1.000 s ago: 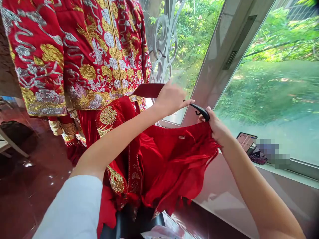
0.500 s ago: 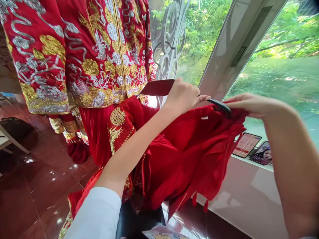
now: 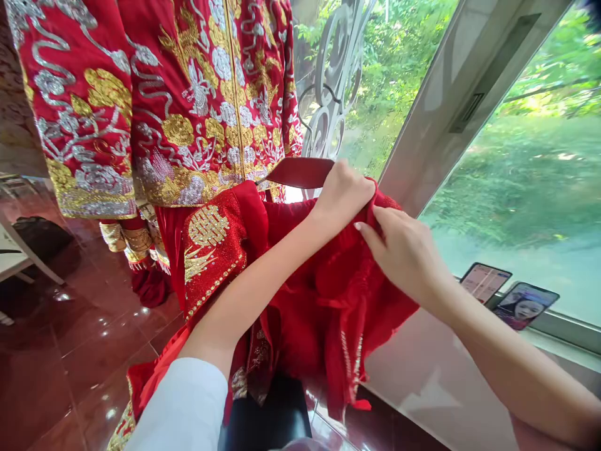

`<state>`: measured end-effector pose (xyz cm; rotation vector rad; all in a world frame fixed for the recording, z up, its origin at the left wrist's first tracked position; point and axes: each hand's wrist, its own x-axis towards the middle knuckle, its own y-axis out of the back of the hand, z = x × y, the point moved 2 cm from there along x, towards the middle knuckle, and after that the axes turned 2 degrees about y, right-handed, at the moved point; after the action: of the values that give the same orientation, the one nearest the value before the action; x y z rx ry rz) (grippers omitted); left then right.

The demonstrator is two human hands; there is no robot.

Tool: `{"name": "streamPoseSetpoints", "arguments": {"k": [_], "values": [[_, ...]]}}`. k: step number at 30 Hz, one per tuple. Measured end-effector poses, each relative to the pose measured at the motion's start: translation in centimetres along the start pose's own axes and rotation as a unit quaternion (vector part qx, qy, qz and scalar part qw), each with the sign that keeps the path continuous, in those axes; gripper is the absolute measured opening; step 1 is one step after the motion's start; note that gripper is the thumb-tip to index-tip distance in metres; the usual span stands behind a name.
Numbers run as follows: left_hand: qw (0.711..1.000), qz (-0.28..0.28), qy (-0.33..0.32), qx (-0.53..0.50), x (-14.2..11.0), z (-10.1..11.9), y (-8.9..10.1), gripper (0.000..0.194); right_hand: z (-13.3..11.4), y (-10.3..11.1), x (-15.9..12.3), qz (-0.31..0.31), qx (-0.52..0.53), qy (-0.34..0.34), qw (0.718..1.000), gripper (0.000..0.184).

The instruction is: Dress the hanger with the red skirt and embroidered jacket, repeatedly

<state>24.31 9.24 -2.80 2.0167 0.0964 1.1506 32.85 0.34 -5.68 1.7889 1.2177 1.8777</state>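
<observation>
A red skirt (image 3: 300,326) with gold embroidery and beaded trim hangs in loose folds below my hands. My left hand (image 3: 345,194) is closed around a dark reddish hanger (image 3: 300,173), whose metal hook points up; the hanger's right end is hidden. Just to the right, my right hand (image 3: 406,250) pinches the skirt's gathered waist edge between thumb and fingers, close to my left fingertips. Behind them hangs a red jacket (image 3: 188,138) covered in gold and silver embroidery.
Scrolled metalwork (image 3: 328,81) stands before the window. Two phones, one with a pale screen (image 3: 486,282) and one showing a face (image 3: 526,305), lean on the sill. Below is a black seat-like surface (image 3: 267,416). A white chair (image 3: 21,250) stands left on the tiled floor.
My right hand has moved left toward my left hand, bringing the skirt's waist edge with it. The hanger's black right end, seen before, is now covered. The skirt has bunched together.
</observation>
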Motion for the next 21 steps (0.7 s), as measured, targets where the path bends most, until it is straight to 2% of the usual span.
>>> {"name": "streamPoseSetpoints", "arguments": {"k": [2,4,5,6,7,9,10,12,14,16,19,21], "values": [[0.999,-0.043,-0.003,0.029,-0.2,0.0,0.7,0.033,1.8,0.8,0.5,0.007,0.041,-0.013,0.999,0.034],[0.996,-0.075,-0.041,0.019,-0.7,-0.1,2.1,0.025,3.7,2.0,2.0,0.052,0.059,-0.047,0.996,0.034],[0.996,-0.073,-0.053,0.0,-1.1,-0.3,3.2,0.023,4.5,2.5,3.0,0.064,0.074,-0.053,0.994,0.03],[0.997,-0.059,-0.05,-0.021,-1.7,-0.6,4.5,0.023,5.1,2.6,4.0,0.05,0.103,-0.043,0.992,0.025],[0.998,-0.034,-0.025,-0.035,-2.5,-1.1,5.8,0.024,5.4,2.4,5.0,0.007,0.145,-0.02,0.989,0.024],[0.996,0.026,0.088,-0.019,-4.9,-2.3,8.5,0.027,5.4,1.5,6.8,-0.111,0.23,0.048,0.966,0.031],[0.985,0.047,0.163,0.013,-6.4,-2.9,9.7,0.028,5.1,1.0,7.6,-0.161,0.253,0.081,0.951,0.034],[0.948,0.058,0.298,0.092,-9.6,-3.5,11.3,0.032,4.3,0.2,9.0,-0.218,0.252,0.118,0.936,0.034],[0.913,0.032,0.376,0.157,-12.3,-3.6,11.8,0.037,3.2,-0.4,10.3,-0.235,0.254,0.119,0.931,0.034],[0.896,-0.001,0.397,0.2,-13.8,-3.5,11.4,0.042,2.0,-0.8,11.2,-0.236,0.307,0.103,0.916,0.034],[0.893,-0.032,0.388,0.227,-14.1,-4.0,10.3,0.038,0.4,-1.3,11.6,-0.234,0.383,0.075,0.89,0.033],[0.9,-0.058,0.381,0.203,-13.4,-5.0,9.8,0.032,-0.2,-1.5,11.3,-0.23,0.374,0.061,0.896,0.031]]}}
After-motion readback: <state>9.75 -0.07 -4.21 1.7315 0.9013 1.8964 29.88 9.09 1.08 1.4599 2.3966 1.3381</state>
